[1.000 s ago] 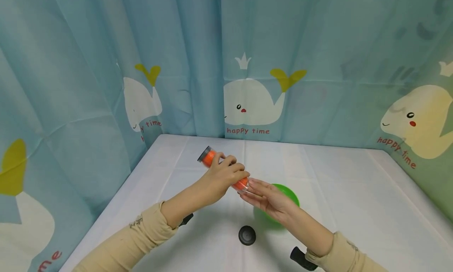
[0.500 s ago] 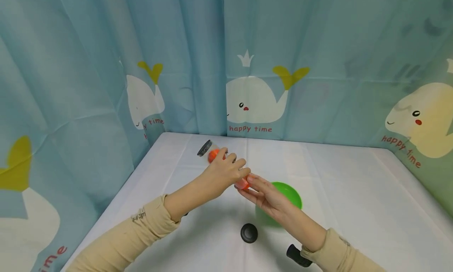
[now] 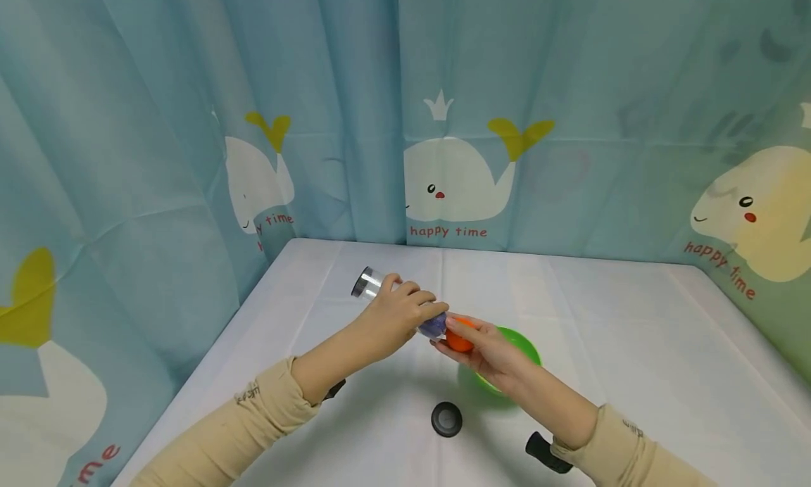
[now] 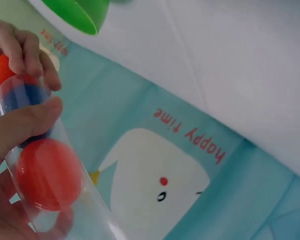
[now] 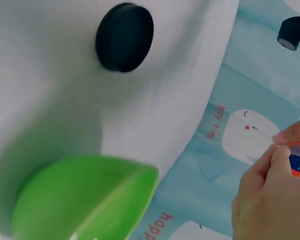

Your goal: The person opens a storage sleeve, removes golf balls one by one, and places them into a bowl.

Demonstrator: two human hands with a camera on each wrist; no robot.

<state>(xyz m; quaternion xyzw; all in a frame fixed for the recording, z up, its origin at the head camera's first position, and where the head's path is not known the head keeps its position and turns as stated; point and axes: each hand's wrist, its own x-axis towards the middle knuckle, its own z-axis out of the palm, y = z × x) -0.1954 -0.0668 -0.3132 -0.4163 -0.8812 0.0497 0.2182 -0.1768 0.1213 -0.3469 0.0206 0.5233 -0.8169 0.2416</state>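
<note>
Over the middle of the worktop [image 3: 608, 332], both hands meet at one clear tube [image 3: 375, 283]. Left hand [image 3: 391, 324] curled round its side, thumb across the wall in the left wrist view. Tube tilted, dark-capped end [image 3: 360, 281] high, mouth low toward the right hand [image 3: 497, 357]; the slope probably lets the contents roll that way. Inside, a blue ball [image 4: 27, 97] sits nearest the mouth, a red-orange ball [image 4: 50, 175] behind it. Right-hand fingers pinch an orange ball [image 3: 460, 335] right at the mouth, likely to keep it from dropping. Whether fingertips touch the rim: cannot tell. Green bowl [image 3: 524, 343] stands beneath the right hand, partly hidden by it, seemingly kept within easy reach. Black lid [image 3: 446, 419] lies apart, nearer the person, presumably leaving the mouth uncovered.
</note>
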